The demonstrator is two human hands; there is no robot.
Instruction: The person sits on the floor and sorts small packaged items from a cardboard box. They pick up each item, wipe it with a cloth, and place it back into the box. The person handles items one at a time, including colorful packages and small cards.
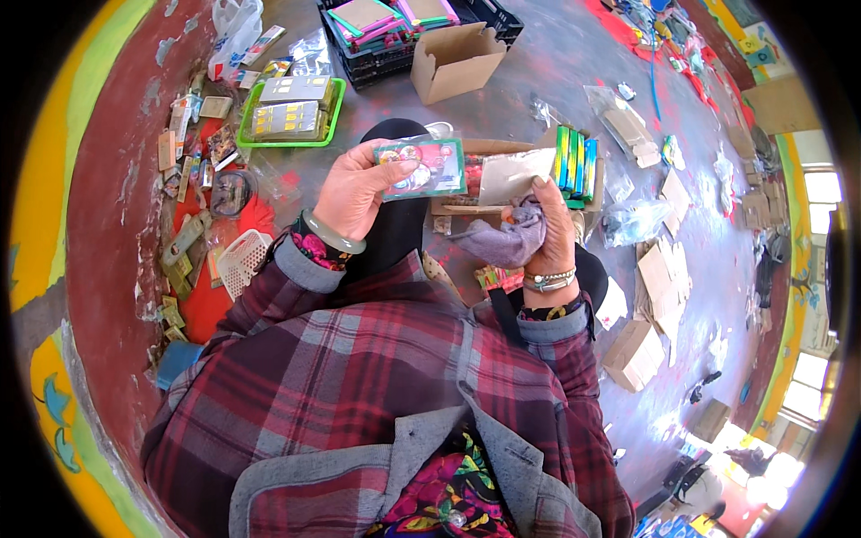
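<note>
My left hand (352, 193) pinches a flat, glossy picture packet (439, 169) with a green border and a pink printed middle, thumb on its face. In my right hand (556, 235) a crumpled greyish-purple cloth (504, 242) is bunched against the palm. That hand's fingertips also hold a pale, silvery flat piece (516, 179), whose kind I cannot make out. The two flat things are close together, edge toward edge. Just beyond them stands an open cardboard box (462, 208), partly hidden, with green, yellow and blue packs (576, 166) at its right end.
A green tray (334, 121) of stacked packs lies at the far left. Beyond my hands are a black crate (359, 67) with pink and green frames and an open brown carton (459, 67). A white basket (244, 262) and small boxes line the left wall; flattened cardboard (662, 282) litters the right floor.
</note>
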